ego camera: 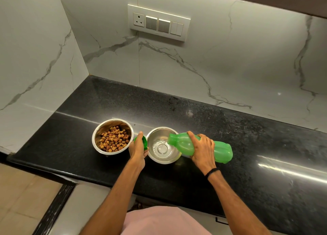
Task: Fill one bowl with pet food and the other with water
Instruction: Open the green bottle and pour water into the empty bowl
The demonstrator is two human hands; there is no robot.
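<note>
right hand (203,150): fingers curled round tilted green bottle (222,150), water runs into right bowl (160,157) | left hand (138,149): fingers pinch green cap (144,141) | left bowl (99,146): pet food (113,139) | black table (247,146)

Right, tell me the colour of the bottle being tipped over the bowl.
The bottle is bright green, seen clearly in the head view.

Home kitchen: black granite counter (247,146), marble-look backsplash (212,57), wall switch panel (158,22).

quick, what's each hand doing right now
Left hand: holds the green cap.
Right hand: grips the green bottle, tipped and pouring water into the right bowl.
</note>
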